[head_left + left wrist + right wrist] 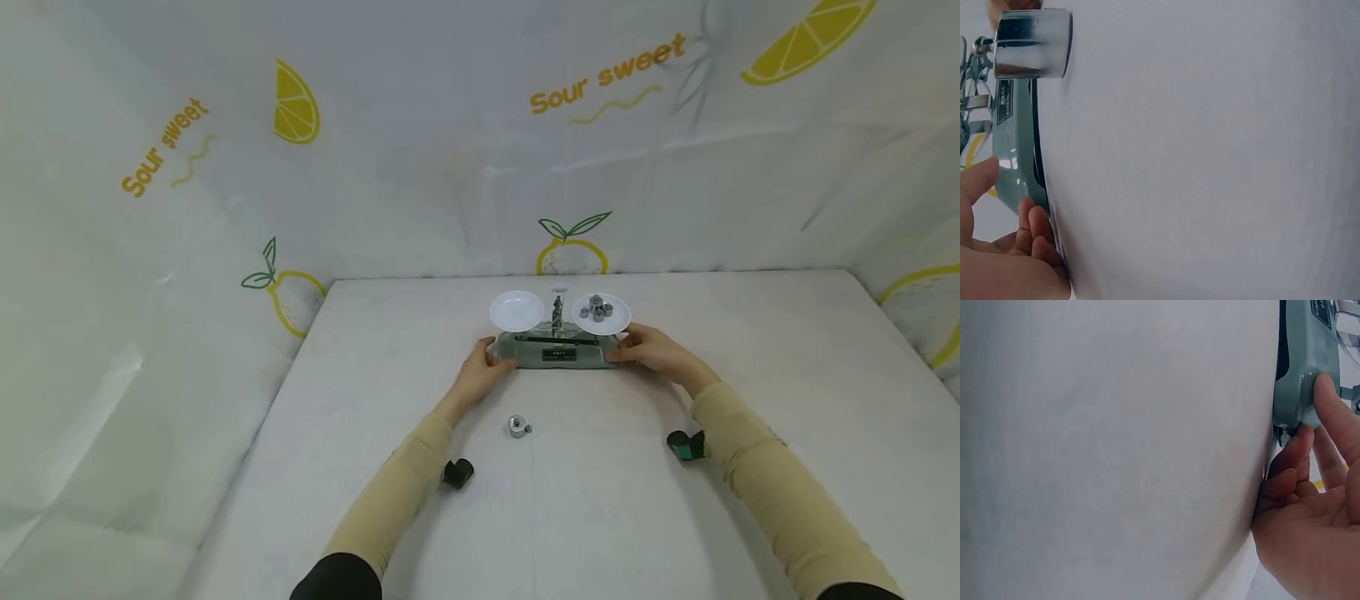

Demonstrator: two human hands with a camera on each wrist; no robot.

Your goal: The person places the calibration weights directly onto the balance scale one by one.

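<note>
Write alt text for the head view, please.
Fingers of the left hand and right hand hold a green balance scale at its ends. Metal weights sit in its right pan; two more rest nearer the camera on the white table.

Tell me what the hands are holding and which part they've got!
The balance scale, by its green base: the left hand holds the left end, the right hand the right end.

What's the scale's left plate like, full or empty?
Empty: the left plate shows only bare white in the head view, while small metal weights sit on the right plate.
</note>
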